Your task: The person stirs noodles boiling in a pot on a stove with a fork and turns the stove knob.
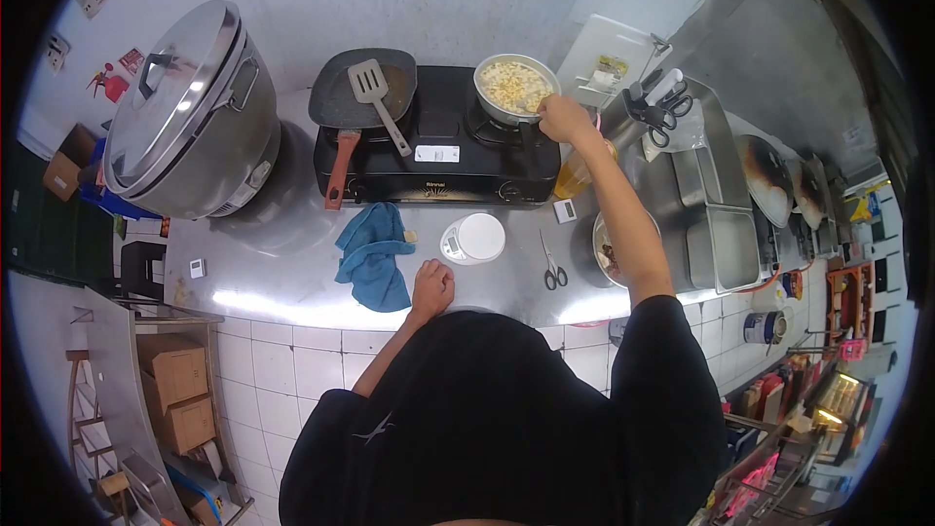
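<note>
My right hand (565, 121) is closed at the right rim of a small pan (475, 97) filled with pale chopped pieces (513, 86). What its fingers grip, if anything, is hidden. Below it, the pan's dark handle (529, 144) points toward me. My left hand (434, 286) rests curled on the front of the steel counter, with nothing visible in it. Near that hand lie a blue cloth (375, 258) and a white kitchen scale (477, 237). The pan stands on the right burner of a black gas stove (438, 122).
A square frying pan (336, 88) with a slotted turner (370, 83) across it occupies the left burner. Scissors (552, 268), a small timer (565, 211) and a bowl (602, 251) partly under my right forearm lie rightward. A large steel pot (200, 127) stands left; steel trays (721, 248) sit right.
</note>
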Tool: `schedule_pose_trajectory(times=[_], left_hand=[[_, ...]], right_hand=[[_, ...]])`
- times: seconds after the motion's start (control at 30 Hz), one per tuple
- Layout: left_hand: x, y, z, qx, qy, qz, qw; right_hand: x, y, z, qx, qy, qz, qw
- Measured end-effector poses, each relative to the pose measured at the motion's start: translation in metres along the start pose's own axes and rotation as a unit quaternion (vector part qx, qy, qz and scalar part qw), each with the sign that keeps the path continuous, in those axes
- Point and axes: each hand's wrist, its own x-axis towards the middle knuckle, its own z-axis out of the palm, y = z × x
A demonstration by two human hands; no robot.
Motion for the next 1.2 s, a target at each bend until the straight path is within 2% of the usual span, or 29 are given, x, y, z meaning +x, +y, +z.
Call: schedule_pose_trajectory(times=[1.2], left_hand=[[0.0011,0.0020,-0.0010,0.000,0.010,0.012,1.000]], right_hand=[[0.0048,0.0079,0.0041,0.018,-0.008,0.006,1.000]])
